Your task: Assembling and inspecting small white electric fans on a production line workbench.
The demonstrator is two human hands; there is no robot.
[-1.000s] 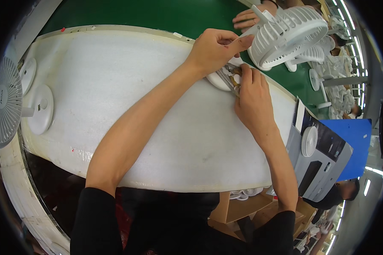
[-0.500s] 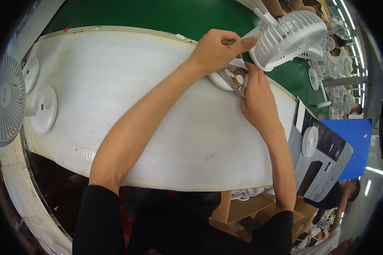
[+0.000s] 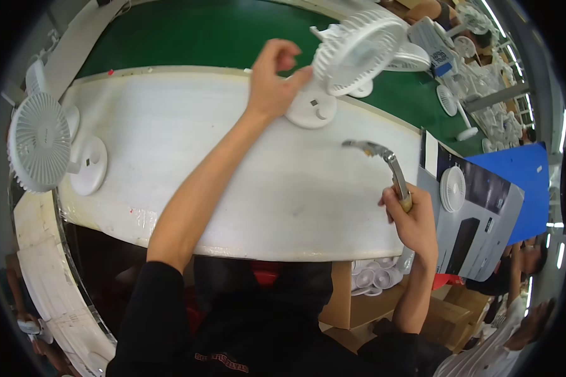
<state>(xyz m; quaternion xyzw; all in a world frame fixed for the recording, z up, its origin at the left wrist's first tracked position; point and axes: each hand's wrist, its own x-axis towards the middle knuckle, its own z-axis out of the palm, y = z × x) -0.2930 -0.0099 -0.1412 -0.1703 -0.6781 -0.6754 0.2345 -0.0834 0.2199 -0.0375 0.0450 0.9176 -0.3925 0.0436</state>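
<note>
My right hand (image 3: 412, 220) is closed around the handle of a curved metal pliers-like tool (image 3: 393, 166). Its hooked end points left above the white table. My left hand (image 3: 273, 78) is beside a white desk fan (image 3: 358, 50), fingers loosely bent and apart; whether a fingertip touches the fan I cannot tell. The fan's round base (image 3: 311, 110) rests at the table's far edge and has a small dark square and a curved mark on it. Part of the fan's neck is hidden behind its head and my hand.
More white fans (image 3: 41, 141) stand at the left end of the table (image 3: 233, 188). A white round grille (image 3: 453, 188) lies on a grey printed box (image 3: 478, 220) at right, beside a blue panel (image 3: 516, 188). A cardboard box (image 3: 341, 295) below holds white round parts. Beyond runs a green surface (image 3: 188, 38).
My right hand has drawn back toward me and right, carrying the metal tool away from the fan base. My left hand has moved left and loosened from the fan. The view has shifted.
</note>
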